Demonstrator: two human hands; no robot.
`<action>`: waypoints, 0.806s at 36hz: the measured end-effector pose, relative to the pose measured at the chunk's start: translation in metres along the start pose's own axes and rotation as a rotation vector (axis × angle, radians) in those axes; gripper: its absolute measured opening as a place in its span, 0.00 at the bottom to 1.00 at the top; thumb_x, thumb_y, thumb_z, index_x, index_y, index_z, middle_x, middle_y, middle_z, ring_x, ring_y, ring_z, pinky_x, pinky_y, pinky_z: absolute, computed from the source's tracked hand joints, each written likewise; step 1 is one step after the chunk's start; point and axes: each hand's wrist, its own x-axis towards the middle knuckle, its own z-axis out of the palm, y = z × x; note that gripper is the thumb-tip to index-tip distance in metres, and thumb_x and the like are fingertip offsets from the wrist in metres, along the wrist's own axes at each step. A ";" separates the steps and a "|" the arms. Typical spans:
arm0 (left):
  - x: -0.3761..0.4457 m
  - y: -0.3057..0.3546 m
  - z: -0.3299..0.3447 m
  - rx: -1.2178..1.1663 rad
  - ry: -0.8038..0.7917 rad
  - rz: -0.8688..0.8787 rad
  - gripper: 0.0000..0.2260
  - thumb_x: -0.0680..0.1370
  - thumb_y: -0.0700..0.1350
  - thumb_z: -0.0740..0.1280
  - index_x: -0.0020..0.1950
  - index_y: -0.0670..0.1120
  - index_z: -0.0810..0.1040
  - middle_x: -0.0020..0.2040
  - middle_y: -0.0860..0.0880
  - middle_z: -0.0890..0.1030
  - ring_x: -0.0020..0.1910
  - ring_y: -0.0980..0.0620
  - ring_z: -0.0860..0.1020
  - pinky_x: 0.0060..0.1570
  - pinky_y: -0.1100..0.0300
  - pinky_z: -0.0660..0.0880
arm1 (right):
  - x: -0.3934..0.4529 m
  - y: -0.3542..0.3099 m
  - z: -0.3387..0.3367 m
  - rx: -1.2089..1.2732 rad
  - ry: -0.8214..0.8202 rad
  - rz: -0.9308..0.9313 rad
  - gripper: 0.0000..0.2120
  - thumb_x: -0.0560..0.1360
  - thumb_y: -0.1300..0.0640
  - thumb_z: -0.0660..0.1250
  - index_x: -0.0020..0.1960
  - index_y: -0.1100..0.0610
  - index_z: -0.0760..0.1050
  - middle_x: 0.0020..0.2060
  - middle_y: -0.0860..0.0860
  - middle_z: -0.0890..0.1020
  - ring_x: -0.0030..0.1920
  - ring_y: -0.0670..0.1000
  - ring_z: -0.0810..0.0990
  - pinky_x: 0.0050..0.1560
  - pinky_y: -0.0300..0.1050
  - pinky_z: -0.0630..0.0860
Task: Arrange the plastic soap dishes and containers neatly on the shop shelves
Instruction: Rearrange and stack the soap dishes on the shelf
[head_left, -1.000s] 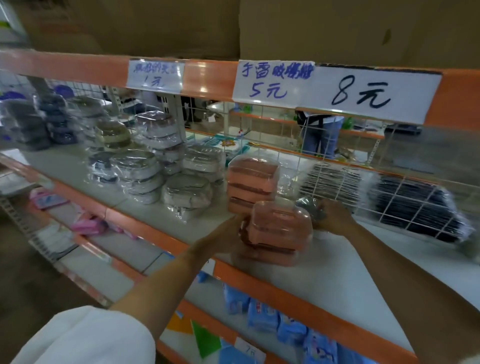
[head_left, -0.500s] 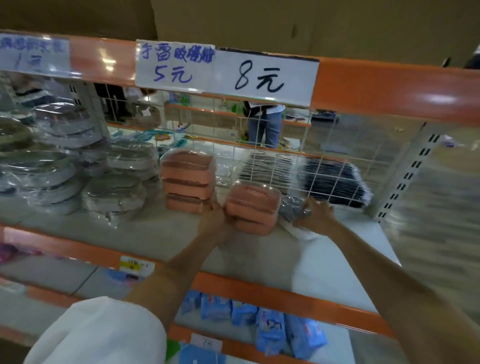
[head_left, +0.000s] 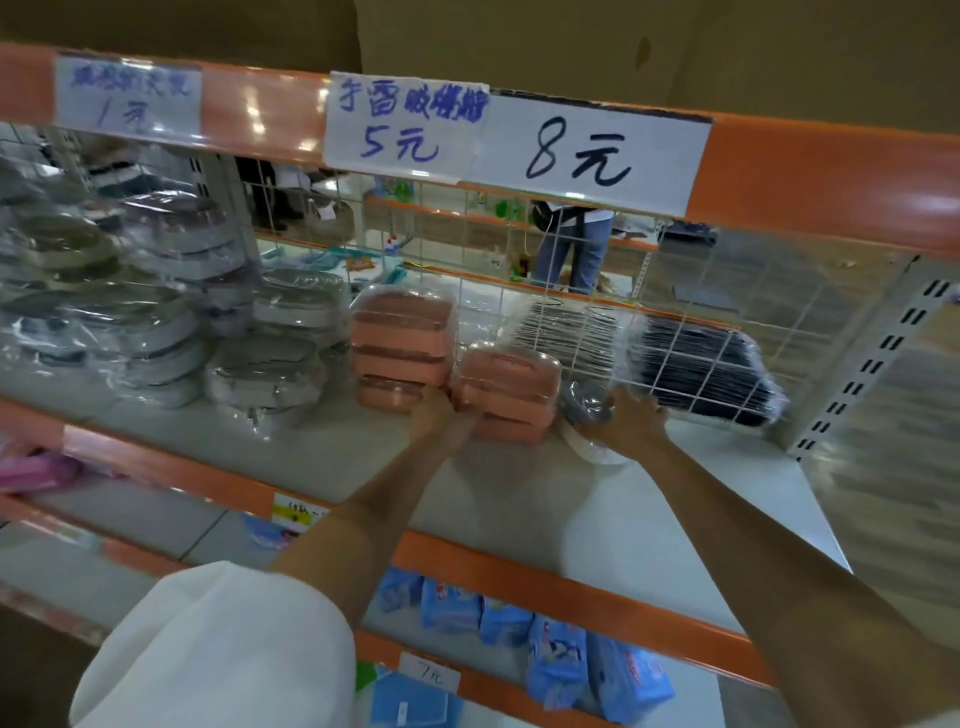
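A short stack of pink plastic soap dishes in clear wrap (head_left: 506, 392) stands on the white shelf board (head_left: 519, 499), just beside a taller pink stack (head_left: 401, 349) at its 10 o'clock. The left hand (head_left: 439, 418) presses against its near left side; whether the fingers curl round it cannot be told. The right hand (head_left: 626, 423), at its 3 o'clock, rests with curled fingers on a clear-wrapped grey dish (head_left: 587, 402). Grey wrapped dish stacks (head_left: 265, 364) sit at 9 o'clock, and dark wrapped packs (head_left: 696, 364) lie behind the wire grid (head_left: 670, 312).
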 end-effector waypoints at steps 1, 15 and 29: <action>0.003 -0.002 0.000 0.029 -0.015 0.012 0.26 0.73 0.55 0.67 0.65 0.40 0.73 0.57 0.41 0.79 0.56 0.40 0.78 0.46 0.59 0.70 | -0.003 0.001 -0.002 -0.010 0.007 0.001 0.38 0.68 0.30 0.65 0.67 0.56 0.66 0.67 0.60 0.68 0.68 0.62 0.65 0.65 0.53 0.63; -0.034 -0.020 -0.062 0.586 -0.265 0.337 0.24 0.77 0.44 0.67 0.71 0.41 0.64 0.68 0.43 0.68 0.65 0.45 0.69 0.53 0.61 0.65 | -0.095 -0.001 -0.030 -0.253 -0.123 0.035 0.39 0.73 0.36 0.64 0.70 0.64 0.63 0.65 0.60 0.68 0.71 0.62 0.57 0.69 0.49 0.55; -0.061 -0.100 -0.198 0.789 -0.280 0.393 0.24 0.79 0.54 0.61 0.72 0.44 0.64 0.70 0.42 0.67 0.69 0.44 0.67 0.65 0.54 0.67 | -0.182 -0.138 -0.002 -0.010 -0.144 -0.108 0.34 0.73 0.45 0.70 0.73 0.56 0.61 0.64 0.61 0.64 0.68 0.59 0.59 0.64 0.46 0.62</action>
